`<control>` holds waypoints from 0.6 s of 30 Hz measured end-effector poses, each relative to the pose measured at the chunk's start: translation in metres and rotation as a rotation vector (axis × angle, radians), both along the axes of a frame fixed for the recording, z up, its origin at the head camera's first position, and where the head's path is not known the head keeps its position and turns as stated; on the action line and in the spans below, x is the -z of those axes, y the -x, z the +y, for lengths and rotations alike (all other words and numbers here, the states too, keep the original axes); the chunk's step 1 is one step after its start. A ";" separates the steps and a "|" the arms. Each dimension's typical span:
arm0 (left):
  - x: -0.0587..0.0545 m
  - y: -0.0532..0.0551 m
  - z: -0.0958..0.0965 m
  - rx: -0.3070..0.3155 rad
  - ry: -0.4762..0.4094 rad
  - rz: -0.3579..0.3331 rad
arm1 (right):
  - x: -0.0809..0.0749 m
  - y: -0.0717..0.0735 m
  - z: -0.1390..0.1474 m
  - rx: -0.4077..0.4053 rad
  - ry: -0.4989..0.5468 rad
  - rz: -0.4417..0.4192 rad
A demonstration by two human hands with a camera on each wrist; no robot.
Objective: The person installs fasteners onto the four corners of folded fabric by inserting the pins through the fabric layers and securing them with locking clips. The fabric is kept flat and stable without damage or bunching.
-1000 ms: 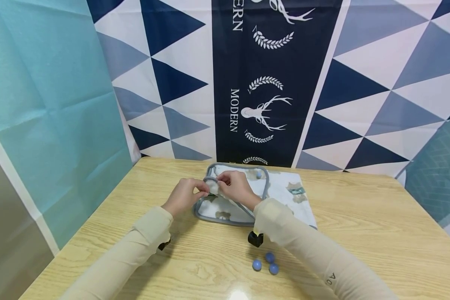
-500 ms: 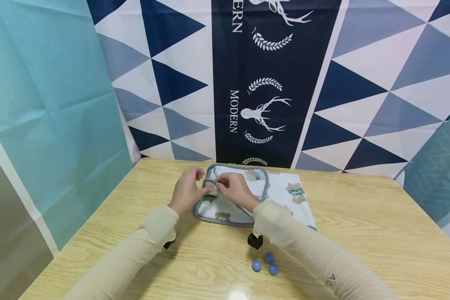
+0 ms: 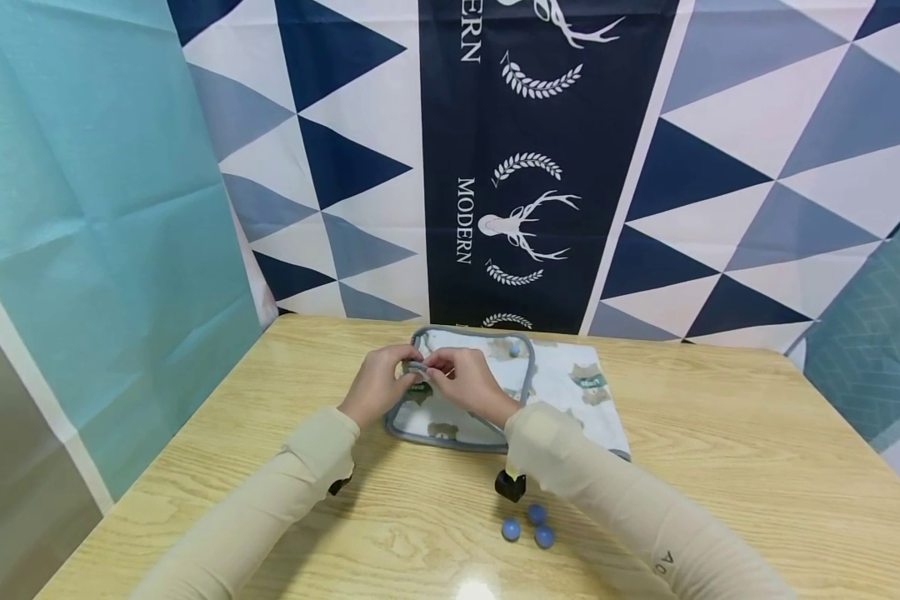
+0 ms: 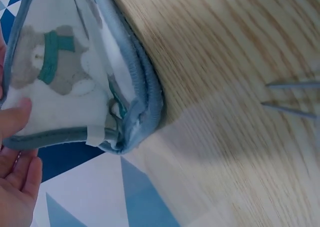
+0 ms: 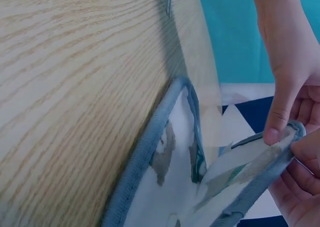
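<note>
A white towel [image 3: 577, 375] with a bear print and grey-blue binding lies folded toward the back of the table. At its left end, a raised edge is held between my two hands. My left hand [image 3: 376, 387] pinches that edge, the thumb on the near side and fingers behind, as the left wrist view shows. Close beside it, my right hand [image 3: 468, 383] pinches the same bound edge. In the right wrist view the held flap [image 5: 250, 179] stands up from the layer beneath. A small white tag [image 4: 95, 135] is on the binding.
One small blue ball [image 3: 514, 350] is on the towel's upper right part. Three more blue balls [image 3: 511, 528] sit together near the front, beside my right sleeve. A patterned curtain [image 3: 521, 167] hangs behind the table's back edge [image 3: 330, 318].
My left hand spread off the edge half a second ago, then came in to pinch it, nearer my right hand. The right hand kept its pinch, and the blue balls stayed put.
</note>
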State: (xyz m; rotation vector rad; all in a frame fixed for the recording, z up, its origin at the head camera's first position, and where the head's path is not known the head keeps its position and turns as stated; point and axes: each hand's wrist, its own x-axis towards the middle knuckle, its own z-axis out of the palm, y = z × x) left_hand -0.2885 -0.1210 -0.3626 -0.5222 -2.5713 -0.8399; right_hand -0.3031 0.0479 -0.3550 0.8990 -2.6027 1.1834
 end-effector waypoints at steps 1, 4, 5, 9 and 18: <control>0.001 0.000 0.000 0.002 -0.008 0.013 | 0.000 0.000 0.000 -0.006 0.000 -0.003; 0.002 0.001 -0.001 0.010 -0.032 0.037 | 0.001 -0.001 0.002 -0.021 -0.010 0.010; 0.002 0.001 -0.001 0.014 -0.033 0.039 | 0.000 -0.002 0.003 -0.021 -0.012 0.014; 0.001 0.001 0.000 0.025 -0.031 0.044 | -0.001 -0.003 0.009 -0.012 -0.014 0.030; 0.003 0.000 0.000 0.007 -0.024 0.052 | -0.005 -0.013 0.024 -0.011 -0.043 0.039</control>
